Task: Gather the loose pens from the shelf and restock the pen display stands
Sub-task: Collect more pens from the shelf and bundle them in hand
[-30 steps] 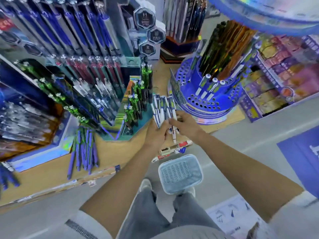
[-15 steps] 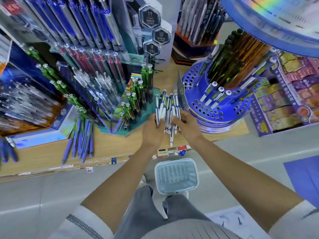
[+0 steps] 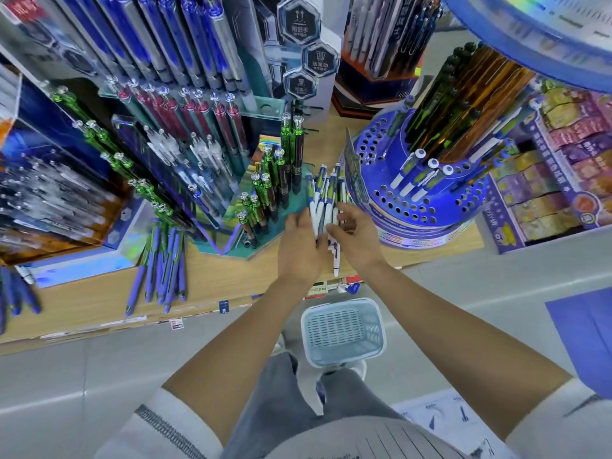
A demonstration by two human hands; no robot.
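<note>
Pens [image 3: 323, 200]: white-blue bundle held over the shelf [image 3: 92, 294] edge, just beside the blue stand [image 3: 427, 210]. The left hand [image 3: 298, 250] grips the bundle; the right hand [image 3: 359, 240] curls onto it, sorting. Versus a second ago: bundle and hands barely shifted, none inserted yet. Purple pens [image 3: 162, 260] lie loose on the shelf.

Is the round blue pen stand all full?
No, mostly empty. The stand's lower tiers show rows of bare holes, with just a few white pens stuck in them.
</note>
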